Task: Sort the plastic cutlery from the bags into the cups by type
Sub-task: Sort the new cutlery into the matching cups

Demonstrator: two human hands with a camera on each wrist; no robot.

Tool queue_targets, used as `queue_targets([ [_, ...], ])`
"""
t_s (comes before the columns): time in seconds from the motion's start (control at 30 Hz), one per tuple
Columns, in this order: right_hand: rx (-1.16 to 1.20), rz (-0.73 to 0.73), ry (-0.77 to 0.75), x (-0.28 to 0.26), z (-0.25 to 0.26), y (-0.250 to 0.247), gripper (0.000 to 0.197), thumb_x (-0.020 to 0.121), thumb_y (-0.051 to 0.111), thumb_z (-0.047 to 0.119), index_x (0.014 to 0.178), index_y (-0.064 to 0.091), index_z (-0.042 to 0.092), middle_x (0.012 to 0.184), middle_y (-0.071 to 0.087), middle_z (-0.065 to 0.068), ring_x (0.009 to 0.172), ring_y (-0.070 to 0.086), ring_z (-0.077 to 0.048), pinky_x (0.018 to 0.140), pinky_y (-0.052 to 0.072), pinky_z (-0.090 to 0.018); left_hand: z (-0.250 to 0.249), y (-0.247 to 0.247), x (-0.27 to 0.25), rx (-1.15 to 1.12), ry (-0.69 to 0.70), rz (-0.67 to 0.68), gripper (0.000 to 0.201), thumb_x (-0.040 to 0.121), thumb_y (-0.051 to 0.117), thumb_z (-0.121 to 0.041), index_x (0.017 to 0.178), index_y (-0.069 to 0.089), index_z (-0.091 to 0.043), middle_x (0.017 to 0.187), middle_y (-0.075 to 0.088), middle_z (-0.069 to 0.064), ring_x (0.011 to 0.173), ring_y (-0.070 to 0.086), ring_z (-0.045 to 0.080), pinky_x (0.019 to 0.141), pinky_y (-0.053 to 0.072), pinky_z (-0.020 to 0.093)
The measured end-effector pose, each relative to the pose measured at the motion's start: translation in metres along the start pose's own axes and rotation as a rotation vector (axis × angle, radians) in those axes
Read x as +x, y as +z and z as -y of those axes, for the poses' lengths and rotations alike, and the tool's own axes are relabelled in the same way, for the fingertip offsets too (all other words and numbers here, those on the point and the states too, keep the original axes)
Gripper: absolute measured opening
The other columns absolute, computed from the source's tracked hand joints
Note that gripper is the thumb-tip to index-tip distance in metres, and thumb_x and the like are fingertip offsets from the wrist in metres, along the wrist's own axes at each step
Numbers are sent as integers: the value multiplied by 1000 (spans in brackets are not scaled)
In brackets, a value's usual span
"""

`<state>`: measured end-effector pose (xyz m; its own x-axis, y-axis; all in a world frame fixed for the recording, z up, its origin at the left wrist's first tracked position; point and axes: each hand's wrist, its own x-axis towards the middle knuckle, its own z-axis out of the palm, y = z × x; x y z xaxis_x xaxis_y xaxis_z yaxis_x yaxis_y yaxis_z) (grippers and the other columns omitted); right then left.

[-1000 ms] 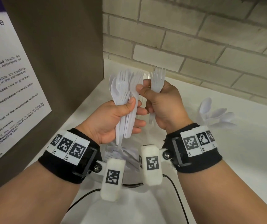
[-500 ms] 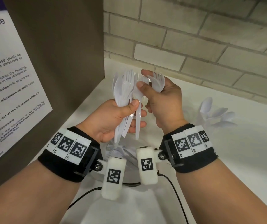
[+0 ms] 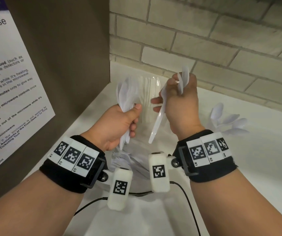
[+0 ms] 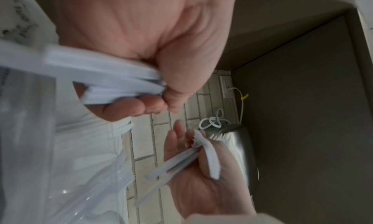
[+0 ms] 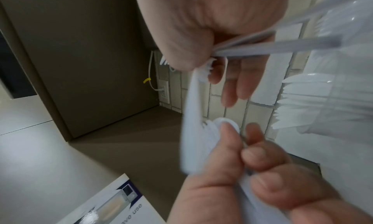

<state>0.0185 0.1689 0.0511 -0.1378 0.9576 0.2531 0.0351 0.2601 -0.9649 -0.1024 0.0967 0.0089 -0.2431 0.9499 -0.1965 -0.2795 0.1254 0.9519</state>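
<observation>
My left hand (image 3: 118, 123) grips a bundle of white plastic cutlery (image 3: 125, 97) by the handles, heads up; the wrist view shows the bundle (image 4: 113, 80) in my curled fingers. To its right my right hand (image 3: 181, 103) holds a few white forks (image 3: 184, 79), one of which hangs slanting down with its handle (image 3: 155, 128) low. The right wrist view shows these forks (image 5: 272, 47) pinched under the thumb. Between and behind the hands stands a clear cup of knives (image 3: 148, 99). A clear cup of spoons (image 3: 229, 120) stands to the right.
A clear bag with more cutlery (image 3: 128, 160) lies on the white counter (image 3: 256, 167) below my wrists. A brown cabinet side with a notice (image 3: 9, 91) closes the left. The brick wall (image 3: 205, 40) runs along the back. Black cables (image 3: 184, 198) trail near me.
My right hand has drawn a fork out of the left hand's bundle and moved up and to the right. The hands now stand apart, uncovering the cup of knives.
</observation>
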Motion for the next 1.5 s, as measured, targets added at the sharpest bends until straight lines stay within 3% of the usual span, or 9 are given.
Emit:
queue_targets([
  [0.1,-151,74,-73,-5,0,3,22,92,55,22,108,41,19,88,55,4,69,68,-37,62,58,-49,0,3,-4,46,41,82,26,92,56,-36,98,68,-13,58,43,-10,49,36,6,46,34,22],
  [0.23,-131,174,-37,-7,4,-1,33,85,69,9,106,45,13,83,51,3,45,57,-23,42,49,-30,-2,3,-7,8,21,84,33,79,57,-51,82,50,-19,60,37,-5,49,29,8,43,28,21],
  [0.37,-75,236,73,-8,2,-4,29,78,77,9,101,59,14,83,65,-1,68,60,-15,60,47,-30,-2,1,-6,-104,-42,98,57,64,55,-65,92,49,-15,60,39,-3,48,33,10,43,30,22],
  [0.47,2,211,156,-9,4,-5,8,88,67,12,87,60,15,77,67,-4,50,53,-13,52,48,-31,-2,1,-4,-147,-63,140,64,64,53,-69,96,49,-14,60,41,-3,47,36,10,42,32,21],
  [0.7,-25,229,237,-13,4,0,24,84,73,29,67,58,19,50,53,9,36,38,-9,40,30,-23,-3,6,-5,-42,-117,218,77,53,47,-80,93,50,-15,60,41,-1,46,37,13,44,34,21],
  [0.87,168,213,395,-12,2,-2,31,87,70,25,106,62,2,83,65,-9,40,34,-14,42,32,-24,2,5,-5,-2,-118,175,75,60,40,-80,92,54,-13,60,45,-1,50,43,15,47,39,25],
  [1.03,95,373,298,-20,1,-3,8,91,64,14,95,63,7,64,59,-4,38,42,-9,42,34,-24,2,7,-3,10,-106,160,76,58,36,-82,88,54,-14,59,42,-1,48,39,13,45,36,23],
  [1.2,73,454,279,-20,2,-7,14,89,64,7,101,64,-2,54,61,3,37,48,-7,40,35,-22,5,8,-2,-47,-137,229,86,60,30,-85,98,58,-14,64,39,1,50,37,13,44,34,21],
  [1.5,176,368,268,-24,-5,-11,9,96,55,10,91,62,7,56,60,3,40,44,-10,42,30,-24,6,10,-1,-188,-83,286,62,73,40,-73,92,61,-17,67,44,1,55,41,13,49,35,26],
])
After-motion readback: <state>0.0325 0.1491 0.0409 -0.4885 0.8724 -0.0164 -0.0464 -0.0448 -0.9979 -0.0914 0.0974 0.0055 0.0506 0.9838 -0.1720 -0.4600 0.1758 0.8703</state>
